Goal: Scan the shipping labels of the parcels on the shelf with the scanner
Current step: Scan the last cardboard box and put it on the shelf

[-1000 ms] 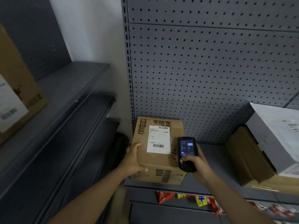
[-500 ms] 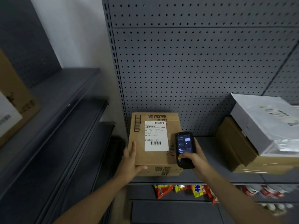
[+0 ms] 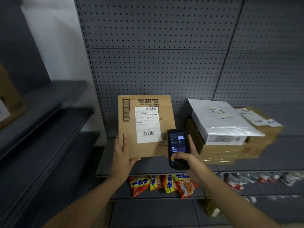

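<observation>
Gripping a black handheld scanner (image 3: 176,148) in the right hand (image 3: 187,157), thumb curled onto its lower keys and fingers wrapped behind, a person works along a grey metal shelf (image 3: 153,166). Snack packets (image 3: 162,184) hang in red and yellow on the tier below, nearest the camera.

The left hand (image 3: 122,153) holds the near left corner of a brown cardboard parcel (image 3: 144,125), fingers laid up its face and thumb hooked under the lower edge, tipping the box so its broad face looks toward the camera. A white shipping label (image 3: 148,125) sits on that face, one barcode near its top edge and another near its bottom. The scanner's lit screen faces the person; its body overlaps the parcel's lower right corner, just beside the label.

To read cleanly, the scanner's head probably wants aiming squarely at one barcode rather than alongside it, with the box held steady and angled away from glare.

Further right on the shelf, a white poly-bag parcel (image 3: 220,120) lies on top of stacked brown boxes (image 3: 230,152), with another labelled carton (image 3: 261,124) behind; these appear to be waiting their turn. Perforated backing panels (image 3: 156,63) rise behind everything.
</observation>
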